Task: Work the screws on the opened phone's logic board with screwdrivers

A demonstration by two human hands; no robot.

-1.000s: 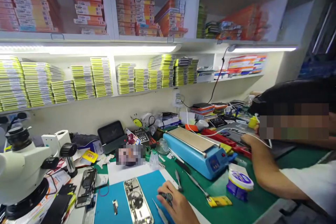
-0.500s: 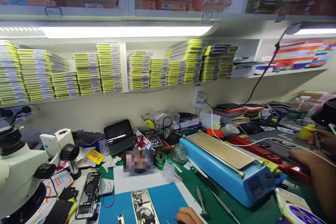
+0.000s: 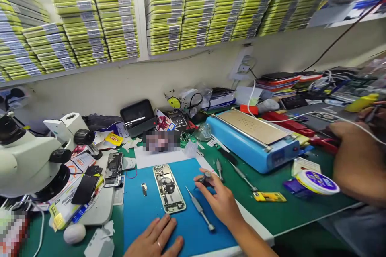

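An opened phone (image 3: 169, 188) lies on the blue mat (image 3: 135, 225) with its inner parts exposed. Left of it is a small metal part (image 3: 144, 189). My left hand (image 3: 157, 237) rests flat, fingers spread, just below the phone's lower end. My right hand (image 3: 218, 196) pinches a short dark tool with a round cap, seemingly a small screwdriver (image 3: 205, 178), to the right of the phone; its tip is hard to make out. Below those fingers a grey precision screwdriver (image 3: 200, 211) lies on the mat.
A blue heating plate machine (image 3: 253, 140) stands at the right rear. More screwdrivers (image 3: 243, 174) lie before it. A microscope (image 3: 33, 160) and another opened phone (image 3: 113, 170) are at the left. A co-worker's arm (image 3: 352, 160) reaches in from the right.
The view has tipped downward. My right hand, earlier only partly seen at the bottom edge, now shows a dark tool in its fingers. My left hand has come into view.
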